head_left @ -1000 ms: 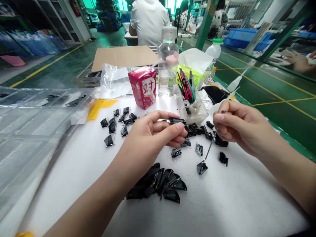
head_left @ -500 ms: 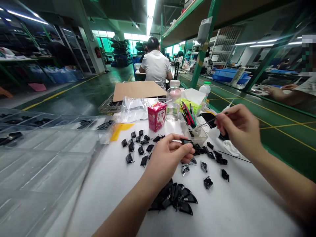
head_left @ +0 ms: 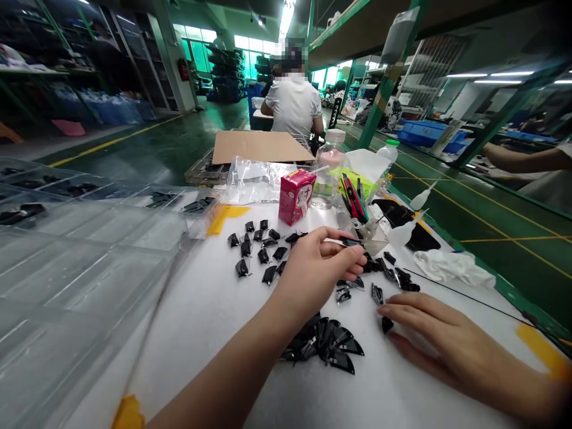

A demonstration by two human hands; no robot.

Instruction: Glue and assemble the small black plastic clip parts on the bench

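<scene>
My left hand (head_left: 319,265) is closed over the white tabletop, pinching a small black plastic part (head_left: 351,241) between thumb and fingers. Lower on the right, my right hand (head_left: 442,328) rests by the table surface, its thumb and fingertips around another small black plastic part (head_left: 386,324). Just beyond those fingertips lies a black part in clear film (head_left: 376,293). A fanned pile of curved black pieces (head_left: 342,345) sits below my left wrist. Several small wrapped black parts (head_left: 263,256) are scattered left of my left hand.
Clear compartment trays (head_left: 102,280) fill the left side. Toward the back stand a pink drink carton (head_left: 295,196), a clear bottle (head_left: 329,170) and a holder with cutters (head_left: 354,199). Squeeze bottles with fine tips (head_left: 404,231) and a white cloth (head_left: 453,268) lie right. A person (head_left: 292,107) sits ahead.
My right hand has come down from beside the holder, where it held a thin dark item, to a black part on the table. My left hand keeps its part. The view has shifted slightly.
</scene>
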